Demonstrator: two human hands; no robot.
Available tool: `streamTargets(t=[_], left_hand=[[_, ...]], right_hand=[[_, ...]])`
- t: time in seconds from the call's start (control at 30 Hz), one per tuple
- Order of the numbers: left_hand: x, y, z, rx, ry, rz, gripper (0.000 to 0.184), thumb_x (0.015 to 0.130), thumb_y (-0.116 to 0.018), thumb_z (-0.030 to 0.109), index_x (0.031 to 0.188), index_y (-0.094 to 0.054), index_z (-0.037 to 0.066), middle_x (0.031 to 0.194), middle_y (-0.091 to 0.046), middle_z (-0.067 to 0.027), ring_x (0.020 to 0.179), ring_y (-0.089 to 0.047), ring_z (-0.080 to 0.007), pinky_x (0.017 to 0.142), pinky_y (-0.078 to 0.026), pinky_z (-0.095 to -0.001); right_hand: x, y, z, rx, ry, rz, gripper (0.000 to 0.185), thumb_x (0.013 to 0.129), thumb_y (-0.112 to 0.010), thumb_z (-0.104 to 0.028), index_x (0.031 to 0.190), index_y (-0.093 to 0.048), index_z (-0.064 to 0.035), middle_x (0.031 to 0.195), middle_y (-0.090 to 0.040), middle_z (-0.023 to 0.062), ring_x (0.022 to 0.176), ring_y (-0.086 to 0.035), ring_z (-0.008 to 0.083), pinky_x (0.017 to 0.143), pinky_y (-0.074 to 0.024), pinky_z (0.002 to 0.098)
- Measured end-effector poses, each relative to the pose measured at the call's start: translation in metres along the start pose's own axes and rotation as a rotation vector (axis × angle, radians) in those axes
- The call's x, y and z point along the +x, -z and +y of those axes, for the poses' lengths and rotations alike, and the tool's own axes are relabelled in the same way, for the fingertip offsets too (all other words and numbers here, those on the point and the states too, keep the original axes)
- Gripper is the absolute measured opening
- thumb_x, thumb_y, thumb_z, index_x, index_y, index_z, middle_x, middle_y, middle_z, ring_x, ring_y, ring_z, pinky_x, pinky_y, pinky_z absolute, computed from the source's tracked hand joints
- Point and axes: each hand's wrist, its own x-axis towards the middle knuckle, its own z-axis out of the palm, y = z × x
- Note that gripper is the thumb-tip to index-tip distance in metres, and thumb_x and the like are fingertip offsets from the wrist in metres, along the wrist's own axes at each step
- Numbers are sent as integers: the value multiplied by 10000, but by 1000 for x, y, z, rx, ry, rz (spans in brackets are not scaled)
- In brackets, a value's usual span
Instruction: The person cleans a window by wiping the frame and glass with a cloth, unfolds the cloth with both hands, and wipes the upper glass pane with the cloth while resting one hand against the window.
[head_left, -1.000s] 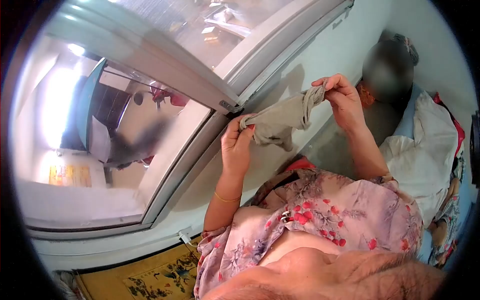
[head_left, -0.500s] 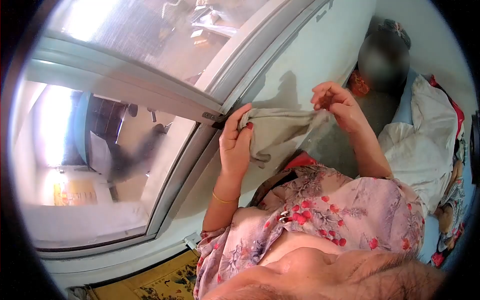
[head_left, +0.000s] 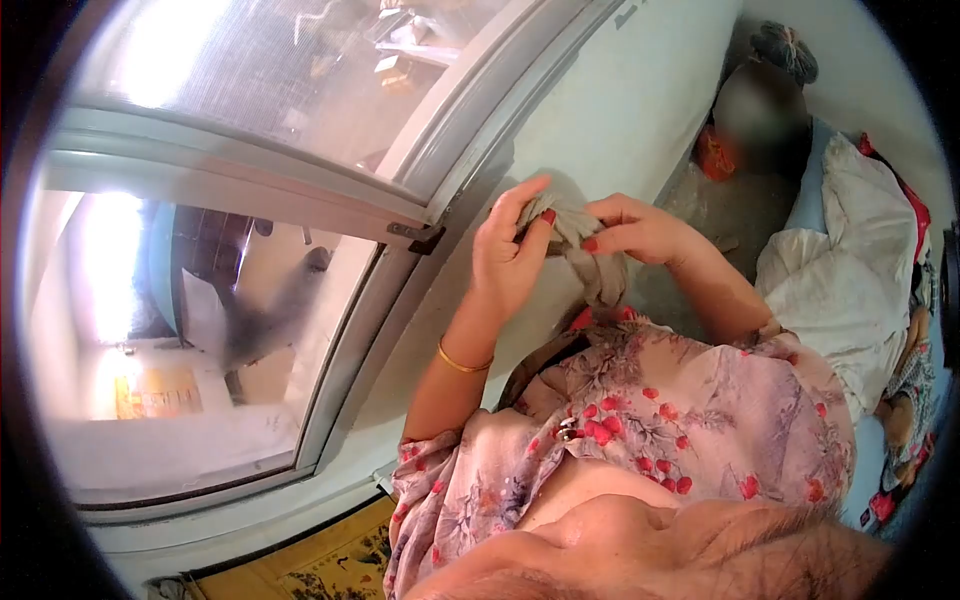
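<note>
Both hands hold a bunched, greyish-white cloth (head_left: 598,275) in front of my chest. My left hand (head_left: 508,245) has its fingers and thumb closed on the cloth's left side, near the window frame. From the right, my right hand (head_left: 635,232) pinches the same cloth between thumb and fingers. The cloth's folds are gathered between the hands, and a loose end hangs below them. A thin gold bangle (head_left: 466,360) circles my left wrist.
On the left, a sliding glass window (head_left: 230,340) has a light frame with a dark latch (head_left: 427,240). A pale wall panel (head_left: 620,110) stands behind the hands. White fabric (head_left: 845,270) lies at right, near an orange-red bag (head_left: 714,155). A yellow patterned mat (head_left: 300,560) shows below.
The cloth was stretched out from my left hand; now it is bunched between both hands. My right hand has moved left onto it, and my left hand has shifted right.
</note>
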Motion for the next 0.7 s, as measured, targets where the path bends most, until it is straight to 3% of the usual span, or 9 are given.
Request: streamTargets(t=[0.03, 0.13, 0.23, 0.3, 0.43, 0.5, 0.57, 0.67, 0.7], left_hand=[[0, -4, 0, 4, -22, 25, 384, 872, -538, -58, 1250, -536, 9, 1179, -584, -64, 1054, -546, -132, 940, -422, -276], [1, -8, -1, 401, -296, 210, 343, 875, -548, -29, 1218, -547, -4, 1187, -579, -81, 1026, -558, -164, 930, -427, -310], [-5, 1, -22, 230, -134, 162, 305, 934, -497, 105, 1212, -533, -16, 1188, -577, -102, 1016, -556, -192, 927, -421, -334], [-8, 6, -28, 86, 108, -35, 300, 970, -441, 178, 1162, -561, -20, 1107, -613, -131, 1006, -570, -214, 932, -408, -336], [-19, -8, -52, -131, 353, -268, 500, 1018, -288, 366, 1108, -589, -24, 1043, -645, -151, 1027, -571, -227, 941, -393, -325], [-24, -28, -69, -462, 381, -238, 551, 1016, -266, 418, 1208, -543, -17, 1180, -594, -128, 1105, -541, -241, 988, -376, -357], [-22, -35, -34, -770, 356, -250, 570, 1011, -285, 424, 1321, -459, -22, 1352, -501, -117, 1219, -486, -252, 1062, -341, -408], [-25, -29, -47, -931, 314, -246, 410, 989, -415, 306, 1257, -516, 12, 1259, -559, -84, 1114, -544, -213, 961, -419, -365], [-26, -24, -49, -878, 342, -182, 325, 971, -457, 270, 1177, -541, 33, 1153, -570, -55, 1017, -541, -175, 884, -415, -322]], right_hand=[[-1, 1, 3, 97, 18, 42, 316, 850, -590, -100, 1143, -602, 17, 1063, -655, 104, 894, -622, 159, 818, -479, 293], [-7, 2, 3, 395, 95, 117, 340, 867, -563, -52, 1199, -572, 20, 1101, -647, 115, 948, -639, 193, 863, -490, 315], [-17, 0, -10, 625, 206, 119, 403, 878, -537, -19, 1279, -509, 15, 1177, -616, 116, 1062, -615, 233, 934, -479, 356], [-24, -5, -16, 640, 263, 165, 470, 877, -526, -1, 1342, -455, -1, 1237, -583, 117, 1137, -579, 246, 983, -455, 382], [-29, -14, -19, 547, 395, 124, 553, 875, -521, 15, 1407, -380, -38, 1325, -517, 104, 1214, -519, 232, 1018, -419, 394], [-30, -23, -22, 544, 432, 133, 584, 873, -517, 21, 1428, -353, -58, 1339, -505, 95, 1231, -503, 232, 1034, -403, 398], [-31, -24, -19, 561, 435, 177, 572, 856, -529, 18, 1405, -382, -39, 1327, -514, 102, 1247, -484, 246, 1050, -379, 409], [-32, -18, -15, 535, 420, 220, 556, 845, -538, 27, 1383, -415, -42, 1310, -531, 81, 1229, -495, 228, 1030, -388, 386], [-32, -15, -15, 519, 412, 231, 552, 844, -539, 33, 1378, -425, -49, 1305, -537, 69, 1216, -505, 216, 1015, -399, 372]])
